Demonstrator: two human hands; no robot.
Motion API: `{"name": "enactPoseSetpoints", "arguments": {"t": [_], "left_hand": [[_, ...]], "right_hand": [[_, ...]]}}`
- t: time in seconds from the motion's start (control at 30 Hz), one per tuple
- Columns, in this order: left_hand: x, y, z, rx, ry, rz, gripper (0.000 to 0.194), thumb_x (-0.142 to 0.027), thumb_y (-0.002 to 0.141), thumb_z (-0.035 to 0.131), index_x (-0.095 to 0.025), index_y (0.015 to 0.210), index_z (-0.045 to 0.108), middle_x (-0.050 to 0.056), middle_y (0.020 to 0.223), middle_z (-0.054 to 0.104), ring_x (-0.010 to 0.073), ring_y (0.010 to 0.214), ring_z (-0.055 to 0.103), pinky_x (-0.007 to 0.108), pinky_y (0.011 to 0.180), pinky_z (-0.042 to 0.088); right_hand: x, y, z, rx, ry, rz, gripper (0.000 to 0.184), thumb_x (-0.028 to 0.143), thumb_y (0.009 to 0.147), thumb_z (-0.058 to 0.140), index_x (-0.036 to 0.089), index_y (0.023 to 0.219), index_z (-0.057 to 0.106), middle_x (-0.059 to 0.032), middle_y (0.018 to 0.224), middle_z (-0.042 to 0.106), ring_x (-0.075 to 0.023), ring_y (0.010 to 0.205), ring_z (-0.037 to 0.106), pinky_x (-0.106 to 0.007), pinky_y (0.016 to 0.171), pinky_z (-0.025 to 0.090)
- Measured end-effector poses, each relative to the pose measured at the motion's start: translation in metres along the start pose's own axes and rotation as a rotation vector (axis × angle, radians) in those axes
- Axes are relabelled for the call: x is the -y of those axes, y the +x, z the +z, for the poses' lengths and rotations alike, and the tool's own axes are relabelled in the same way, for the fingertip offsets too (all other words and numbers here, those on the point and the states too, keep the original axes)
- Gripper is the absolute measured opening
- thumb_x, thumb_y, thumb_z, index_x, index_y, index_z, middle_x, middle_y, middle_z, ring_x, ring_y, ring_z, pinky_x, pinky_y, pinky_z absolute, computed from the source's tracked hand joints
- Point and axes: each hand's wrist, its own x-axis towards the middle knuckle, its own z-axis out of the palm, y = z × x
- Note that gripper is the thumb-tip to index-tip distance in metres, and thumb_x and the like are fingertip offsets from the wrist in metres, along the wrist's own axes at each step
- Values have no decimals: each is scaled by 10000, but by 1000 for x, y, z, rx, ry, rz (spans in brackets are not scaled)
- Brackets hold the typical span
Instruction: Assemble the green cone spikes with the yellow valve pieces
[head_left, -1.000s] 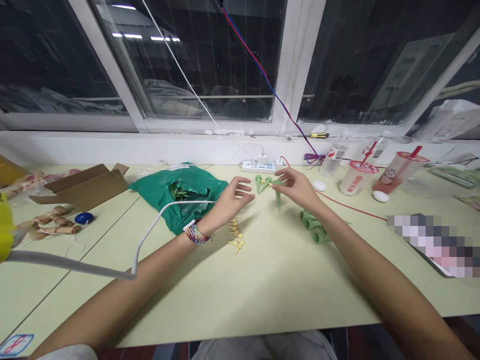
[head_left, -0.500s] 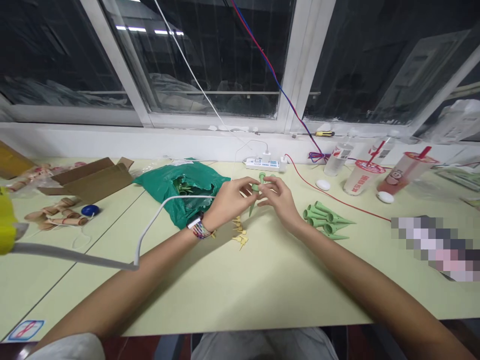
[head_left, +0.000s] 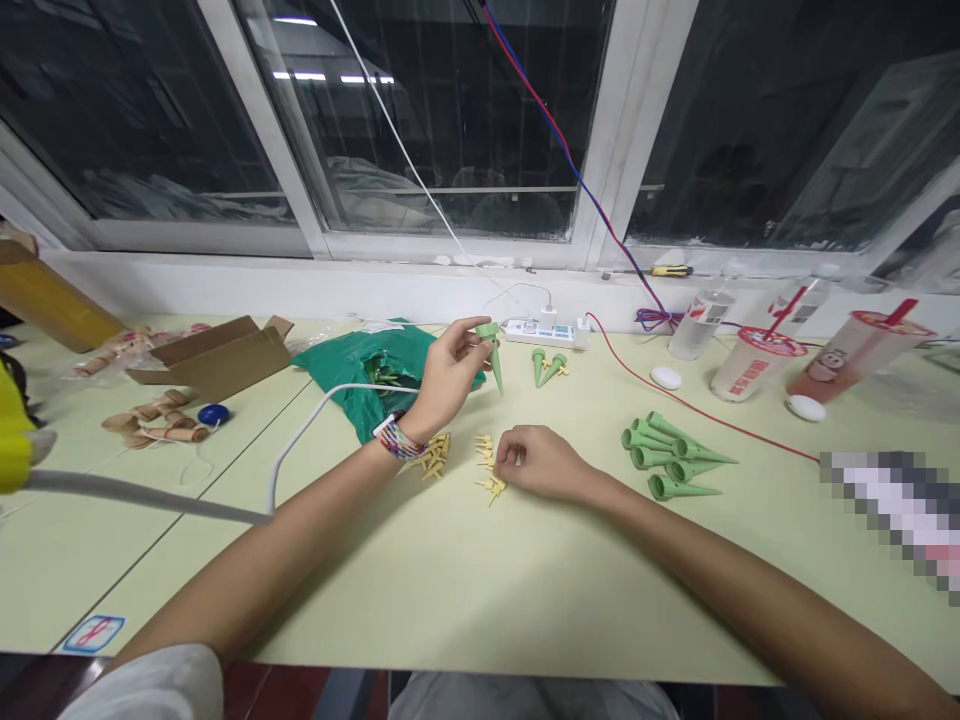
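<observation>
My left hand (head_left: 448, 375) pinches a green plastic spike (head_left: 495, 362) near its wide round end, with the pointed tip hanging down. Lower on the table, my right hand (head_left: 546, 462) has its fingertips closed at a short row of small yellow plastic pieces (head_left: 492, 486); the fingers partly hide what they grip. A second pile of yellow pieces (head_left: 433, 458) lies beside my left wrist. Two green spikes with yellow pieces fitted in them (head_left: 553, 368) lie past my hands. Several more green spikes (head_left: 686, 466) are heaped on the right.
A torn green bag (head_left: 352, 375) with green spikes inside lies behind my left forearm. A power strip (head_left: 544, 333) stands by the wall, and a red cable (head_left: 705, 412) runs rightwards. Drink cups (head_left: 754, 365), a cardboard box (head_left: 214, 365) and wooden toys (head_left: 157, 420) are around. A grey stand arm (head_left: 150, 503) crosses the left.
My hands have separated. The left has lifted back slightly, holding a green spike upright; the right has come down to the yellow pieces. The view has shifted a little left.
</observation>
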Motion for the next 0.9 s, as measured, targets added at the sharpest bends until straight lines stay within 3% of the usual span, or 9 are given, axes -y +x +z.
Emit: {"name": "enactPoseSetpoints", "arguments": {"t": [0.13,0.23,0.33,0.53,0.7,0.9], "left_hand": [[-2,3,-2,-40,9,22,301,-265,852,697,-226,1151,699,14,897,582,157,813,633,268,687,601],[-4,7,-6,-79,-5,21,270,-231,843,689,-236,1112,711,18,908,577,160,831,640,250,655,596],[-3,10,-8,-92,-20,7,267,-217,838,688,-245,1102,719,21,901,586,164,838,639,246,647,597],[-3,10,-8,-92,-29,-5,261,-207,831,681,-241,1088,719,29,898,616,178,869,656,233,631,588],[-4,10,-7,-78,-39,-1,251,-227,830,677,-231,1079,712,31,895,623,181,860,659,252,642,597],[-6,8,-5,-70,-37,-17,258,-220,820,675,-229,1074,719,24,870,603,183,851,650,252,623,590]], "right_hand": [[3,2,-3,13,-27,21,45,227,779,694,229,823,686,26,823,705,-145,724,614,-253,621,372],[9,3,2,-92,-92,13,129,266,804,702,224,922,670,16,856,683,-146,729,597,-257,616,351],[24,7,14,-171,-160,-97,136,281,881,650,231,995,704,-5,938,671,-148,770,612,-269,671,387],[55,18,41,-58,-326,-349,216,316,967,588,245,1072,763,-52,1004,670,-202,894,649,-296,734,443],[57,20,45,7,-345,-315,181,228,933,586,223,985,760,-58,1018,682,-197,878,649,-294,722,446],[52,19,41,4,-276,-247,210,271,885,643,238,1053,765,-52,1058,694,-200,878,655,-295,723,448]]}}
